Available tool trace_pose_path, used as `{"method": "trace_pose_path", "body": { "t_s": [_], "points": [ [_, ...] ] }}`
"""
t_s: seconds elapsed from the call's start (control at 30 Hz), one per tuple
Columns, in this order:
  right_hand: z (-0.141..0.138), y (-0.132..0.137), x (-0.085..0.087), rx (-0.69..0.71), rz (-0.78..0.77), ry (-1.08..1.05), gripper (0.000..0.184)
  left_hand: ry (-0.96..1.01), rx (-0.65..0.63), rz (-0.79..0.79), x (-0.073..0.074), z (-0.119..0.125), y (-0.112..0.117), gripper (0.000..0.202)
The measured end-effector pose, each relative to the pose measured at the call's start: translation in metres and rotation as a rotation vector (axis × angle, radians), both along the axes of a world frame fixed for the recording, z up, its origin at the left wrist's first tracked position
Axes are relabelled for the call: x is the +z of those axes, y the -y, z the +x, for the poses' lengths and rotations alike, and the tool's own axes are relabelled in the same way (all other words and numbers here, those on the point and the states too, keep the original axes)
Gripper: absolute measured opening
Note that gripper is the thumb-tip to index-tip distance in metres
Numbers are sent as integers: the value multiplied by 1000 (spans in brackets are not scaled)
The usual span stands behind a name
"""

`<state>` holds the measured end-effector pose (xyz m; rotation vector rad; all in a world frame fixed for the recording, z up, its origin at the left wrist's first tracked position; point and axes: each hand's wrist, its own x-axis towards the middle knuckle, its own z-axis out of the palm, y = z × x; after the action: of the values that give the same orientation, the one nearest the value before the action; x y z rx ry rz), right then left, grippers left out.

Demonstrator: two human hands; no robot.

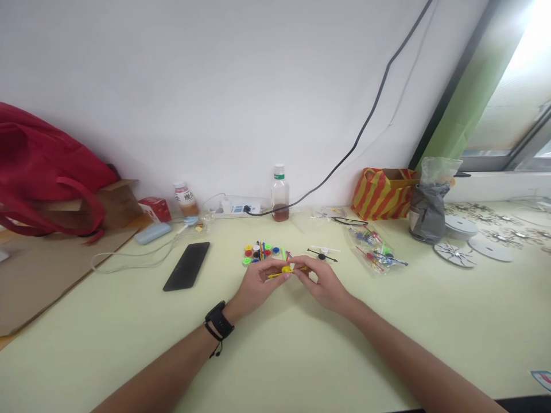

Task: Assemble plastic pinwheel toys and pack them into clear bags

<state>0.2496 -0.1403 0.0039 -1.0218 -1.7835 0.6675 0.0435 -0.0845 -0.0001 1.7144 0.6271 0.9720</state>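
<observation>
My left hand (257, 284) and my right hand (321, 282) meet over the pale green table (275, 355), fingers pinched together. Between them they hold a small yellow round piece with a thin yellow stick (286, 271) through it. Just beyond the hands lies a pile of small coloured caps and sticks (260, 253). A black stick with a white piece (322, 253) lies to the right of that pile. A black watch is on my left wrist.
A black phone (187, 265) lies left of the hands. A clear bag of coloured parts (375, 252), a striped red-orange bag (383, 193), a grey pouch (426, 209) and white discs (456, 253) are at right. Bottles, a power strip (239, 207) and a red bag (38, 172) stand along the wall.
</observation>
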Motion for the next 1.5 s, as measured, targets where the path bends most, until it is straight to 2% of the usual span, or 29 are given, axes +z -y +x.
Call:
{"method": "trace_pose_path", "body": {
  "t_s": [0.4, 0.6, 0.8, 0.93, 1.07, 1.13, 1.23, 1.27, 1.33, 1.43, 1.5],
  "points": [
    [0, 3, 8, -62, -59, -25, 25, -90, 29, 82, 1, -2, -1, 23],
    [1, 5, 13, -65, -79, -37, 25, -49, -26, -7, 8, -1, 5, 22],
    [5, 2, 9, -31, -118, -73, 28, 18, -155, -208, 12, -1, 5, 22],
    [8, 2, 10, -119, -26, -74, 37, 59, -119, -277, 9, -1, 3, 24],
    [12, 3, 14, -165, 128, 6, 23, 92, -67, -334, 5, -1, 1, 28],
    [13, 5, 15, -157, 145, 18, 25, 96, -45, -349, 4, -2, -1, 28],
    [13, 8, 13, -151, 121, 18, 40, 110, -33, -365, 4, -2, -1, 30],
    [12, 9, 13, -143, 104, 24, 41, 118, -32, -371, 5, -2, -1, 30],
    [11, 10, 12, -80, 17, 36, 29, 131, -27, -381, 5, -2, -1, 30],
    [10, 8, 11, 28, -137, 14, 54, 138, -1, -384, 5, -1, -1, 29],
    [11, 5, 12, -3, -151, -22, 58, 138, 5, -383, 5, -1, -1, 28]
  ]
}}
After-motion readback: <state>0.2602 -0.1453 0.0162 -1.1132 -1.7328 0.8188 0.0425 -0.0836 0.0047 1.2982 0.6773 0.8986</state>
